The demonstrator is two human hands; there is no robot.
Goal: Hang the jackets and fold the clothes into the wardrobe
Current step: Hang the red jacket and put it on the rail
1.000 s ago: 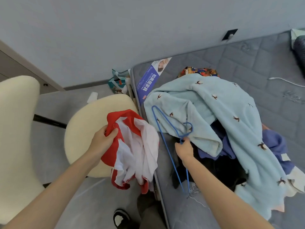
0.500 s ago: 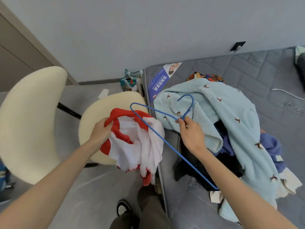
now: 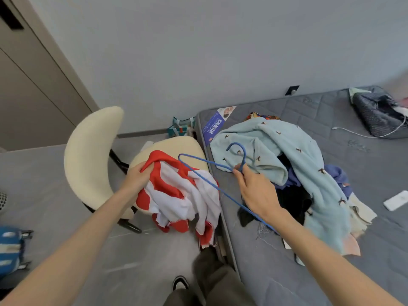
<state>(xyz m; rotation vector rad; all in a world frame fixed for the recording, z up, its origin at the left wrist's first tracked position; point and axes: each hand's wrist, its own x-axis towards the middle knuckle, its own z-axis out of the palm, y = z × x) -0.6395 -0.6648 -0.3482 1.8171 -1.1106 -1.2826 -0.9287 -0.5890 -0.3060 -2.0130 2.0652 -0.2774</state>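
Note:
My left hand [image 3: 138, 181] grips a bunched red and white garment [image 3: 181, 195] that hangs over the chair seat and the gap beside the bed. A blue wire hanger [image 3: 198, 176] is pinched at its neck by my right hand [image 3: 257, 192], hook pointing up, one corner reaching over the garment. On the mattress to the right lies a pile of clothes topped by a light blue bird-print garment [image 3: 293, 155], with dark and purple pieces under it.
A cream chair [image 3: 88, 160] stands left of the grey mattress [image 3: 331, 261]. A wardrobe door [image 3: 28, 85] is at far left. A white phone [image 3: 396, 200], a cable and a dark bag [image 3: 375, 113] lie on the bed. My shoe [image 3: 180, 283] shows below.
My right hand has lifted the hanger off the pile and swung it left over the red and white garment. The view has tilted up and left; the left hand keeps its grip.

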